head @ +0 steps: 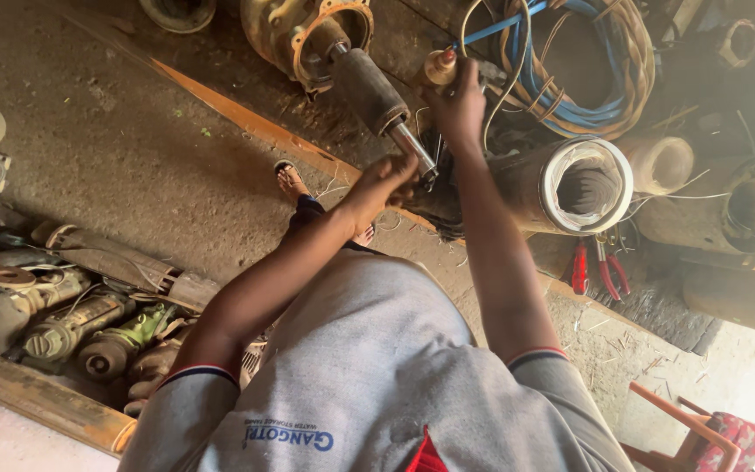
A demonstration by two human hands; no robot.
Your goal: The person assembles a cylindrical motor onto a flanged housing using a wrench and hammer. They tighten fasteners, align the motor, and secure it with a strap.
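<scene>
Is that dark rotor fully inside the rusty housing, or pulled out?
Mostly out. The rotor and its shiny shaft project from the housing; the left hand grips the shaft end.

1. Coil of blue and tan cables (583,65), far right.
2. Cylindrical motor stator (570,188) lying on its side, white-lined open end showing windings, right of centre.
3. Second pale cylinder (661,162) just beside it, farther right.
4. Red-handled pliers (600,271) on the floor, near the stator's open end.
5. Heap of old, dirty pump and motor parts (89,315), near left.
6. Rusty orange metal strip (246,118) running diagonally across the concrete floor (115,149).
7. Orange-framed chair with red patterned cushion (714,433), near right corner.
8. Sandalled foot (292,181), centre.
</scene>
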